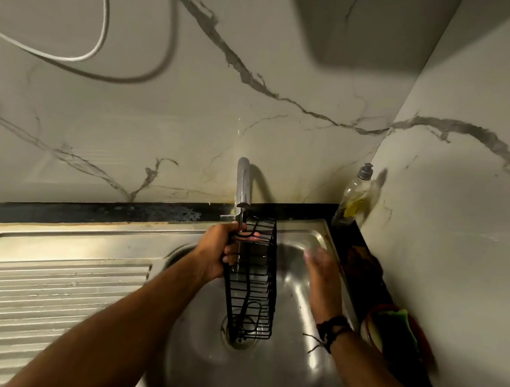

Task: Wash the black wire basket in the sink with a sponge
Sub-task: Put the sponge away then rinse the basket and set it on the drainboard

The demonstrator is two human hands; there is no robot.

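A: Holding steady over the bowl: left hand has the black wire basket by its upper left edge, fingers curled through the wires and closed around them.

B: Basket orientation?

A: Stood on end, long side vertical, slightly tilted. Top sits right under the faucet spout; bottom end hangs over the drain. Whether it touches the drain I cannot tell.

B: Water?

A: A thin stream seems to run down past the basket's left side, though it's faint.

B: Right hand?

A: Blurred, inside the sink to the right of the basket, apart from it. Nothing visible in it. Fingers look loosely extended, but the blur keeps me from telling for certain. Dark cord bracelet on that wrist, with a loose end trailing.

B: Sponge?

A: A green and yellow sponge lies on the dark counter ledge right of the sink, resting in something red, against the marble wall. Neither hand touches it.

B: Other items?

A: Clear dish soap bottle with grey cap, back right corner, yellowish liquid low inside. Ribbed drainboard to the left. A white cable loops across the wall at upper left.
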